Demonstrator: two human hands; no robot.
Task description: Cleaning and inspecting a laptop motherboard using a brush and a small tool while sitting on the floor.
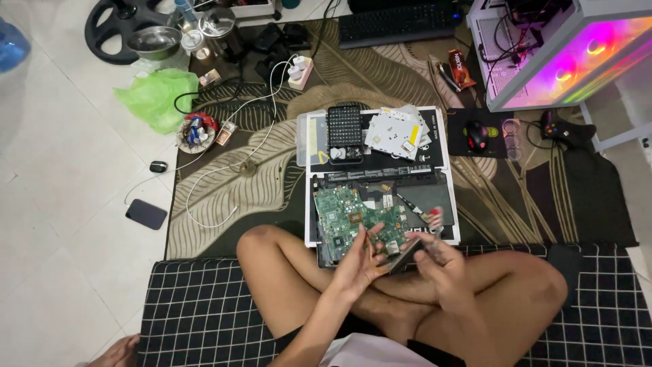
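I sit cross-legged on a black checked mat with an opened laptop base (435,197) in front of me. Its green motherboard (346,214) lies exposed on the left side. My left hand (360,265) and my right hand (438,261) meet just above my legs, at the laptop's near edge. Together they hold a small flat grey part (405,257), tilted between the fingers. My left hand also seems to pinch a thin tool near the part, but it is too small to tell.
Behind the laptop lie a black screwdriver bit case (344,132) and a white metal plate (397,132). A lit computer case (564,51) stands at the back right, a keyboard (397,24) behind. A phone (146,214), cables, a power strip and a green bag (159,95) lie on the left.
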